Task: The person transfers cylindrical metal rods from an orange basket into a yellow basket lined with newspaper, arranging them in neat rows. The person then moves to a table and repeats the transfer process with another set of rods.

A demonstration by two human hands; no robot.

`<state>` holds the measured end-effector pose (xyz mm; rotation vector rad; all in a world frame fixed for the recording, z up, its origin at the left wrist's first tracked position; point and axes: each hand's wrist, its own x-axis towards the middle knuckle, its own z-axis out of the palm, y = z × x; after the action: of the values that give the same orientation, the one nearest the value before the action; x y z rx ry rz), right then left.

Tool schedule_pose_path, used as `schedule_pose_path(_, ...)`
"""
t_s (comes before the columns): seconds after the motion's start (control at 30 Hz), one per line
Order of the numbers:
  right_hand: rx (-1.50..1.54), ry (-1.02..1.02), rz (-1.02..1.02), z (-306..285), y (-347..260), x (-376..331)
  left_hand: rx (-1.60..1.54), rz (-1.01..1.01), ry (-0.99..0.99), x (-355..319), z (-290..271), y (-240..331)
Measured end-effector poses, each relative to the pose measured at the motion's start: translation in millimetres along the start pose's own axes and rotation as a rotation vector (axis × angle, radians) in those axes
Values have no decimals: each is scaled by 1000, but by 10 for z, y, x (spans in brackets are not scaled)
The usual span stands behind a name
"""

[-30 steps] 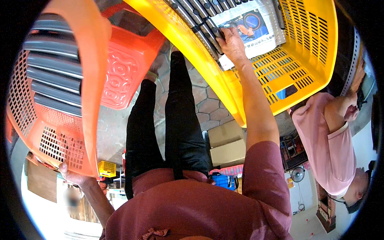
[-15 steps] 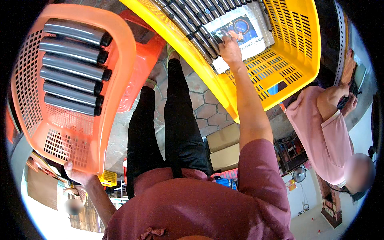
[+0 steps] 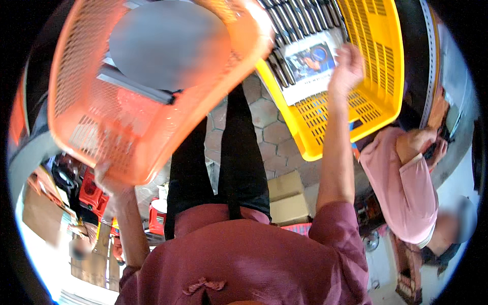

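My left hand (image 3: 108, 178), blurred by motion, grips the near end of an orange plastic basket (image 3: 152, 165). The basket is tilted, and dark metal rods (image 3: 136, 87) lie across it; a grey blurred patch covers most of them. On the right, my right hand (image 3: 348, 71) is over a yellow plastic basket (image 3: 315, 152), its fingers loosely bent at the right edge of a printed paper sheet (image 3: 307, 63). I see nothing held in it. The sheet lies over part of the rows of dark metal rods (image 3: 300, 20) in the yellow basket.
At the right edge, a person in a pink shirt (image 3: 401, 183) works with both hands. Cardboard boxes (image 3: 287, 198) stand on the paved floor (image 3: 267, 132) beside my legs. Red plastic stools (image 3: 91, 193) are at lower left, with another person (image 3: 84, 236) farther off.
The orange basket has swung right and upward in view with my left hand on it. My right hand has moved from the middle of the sheet to its right edge.
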<state>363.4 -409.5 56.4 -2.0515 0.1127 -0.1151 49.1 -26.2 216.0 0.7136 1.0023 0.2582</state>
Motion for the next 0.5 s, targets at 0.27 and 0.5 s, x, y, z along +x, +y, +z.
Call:
schedule_pose_path(0.27, -215, -451, -655, 250, -2270, -368, -10, -1, -53, 147, 264, -221)
schedule_pose_path(0.5, -607, -710, -616, 845, -2218, -724, -43, 18, -107, 50, 625, -259)
